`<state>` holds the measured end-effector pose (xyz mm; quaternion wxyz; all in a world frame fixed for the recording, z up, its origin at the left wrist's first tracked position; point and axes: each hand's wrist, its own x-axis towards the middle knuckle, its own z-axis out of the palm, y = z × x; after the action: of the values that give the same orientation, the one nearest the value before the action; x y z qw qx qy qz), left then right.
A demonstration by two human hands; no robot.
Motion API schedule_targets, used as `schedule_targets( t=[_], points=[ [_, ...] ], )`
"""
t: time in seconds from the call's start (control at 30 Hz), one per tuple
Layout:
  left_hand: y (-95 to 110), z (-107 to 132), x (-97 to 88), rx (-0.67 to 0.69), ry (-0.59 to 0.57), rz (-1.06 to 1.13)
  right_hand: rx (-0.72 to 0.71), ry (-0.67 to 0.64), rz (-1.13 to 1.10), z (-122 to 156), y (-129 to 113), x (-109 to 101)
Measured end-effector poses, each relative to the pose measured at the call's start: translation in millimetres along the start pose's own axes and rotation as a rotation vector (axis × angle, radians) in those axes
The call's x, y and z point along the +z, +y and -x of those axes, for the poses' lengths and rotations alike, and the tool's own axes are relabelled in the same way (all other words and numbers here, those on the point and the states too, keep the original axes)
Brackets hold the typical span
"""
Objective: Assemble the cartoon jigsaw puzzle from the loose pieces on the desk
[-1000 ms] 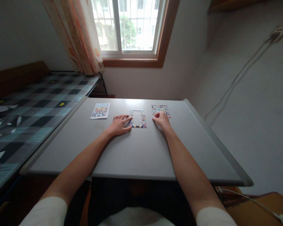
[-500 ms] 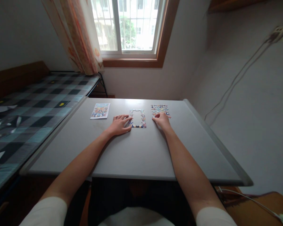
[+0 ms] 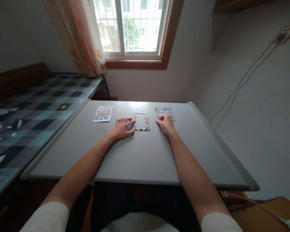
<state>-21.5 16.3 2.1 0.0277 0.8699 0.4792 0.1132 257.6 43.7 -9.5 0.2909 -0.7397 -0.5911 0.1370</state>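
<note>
My left hand (image 3: 122, 128) lies flat on the grey table (image 3: 140, 154), fingers stretched out, its fingertips touching the left edge of a rectangular jigsaw border frame (image 3: 141, 121) with a hollow middle. My right hand (image 3: 166, 124) rests to the right of the frame, fingers curled at the near edge of a pile of loose colourful puzzle pieces (image 3: 163, 112). Whether it pinches a piece is hidden by the fingers. A printed reference picture (image 3: 102, 113) lies flat to the left of my left hand.
A bed with a checked blue cover (image 3: 33, 106) adjoins the table on the left. A window and a curtain (image 3: 79, 35) stand behind it. A wall runs along the right, with a cable (image 3: 241, 80) hanging from a socket. A wooden chair edge (image 3: 268, 206) shows at bottom right.
</note>
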Motion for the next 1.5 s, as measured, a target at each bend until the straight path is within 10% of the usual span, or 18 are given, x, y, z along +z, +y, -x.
schedule_targets(
  t=[1.17, 1.5],
  points=[
    [-0.6, 0.0, -0.1, 0.010, 0.001, 0.004, 0.002, -0.032, -0.070, 3.9, -8.5, -5.1],
    [-0.6, 0.3, 0.4, 0.010, 0.009, -0.004, -0.251, -0.147, -0.173, 19.0, -37.8, 1.8]
  ],
)
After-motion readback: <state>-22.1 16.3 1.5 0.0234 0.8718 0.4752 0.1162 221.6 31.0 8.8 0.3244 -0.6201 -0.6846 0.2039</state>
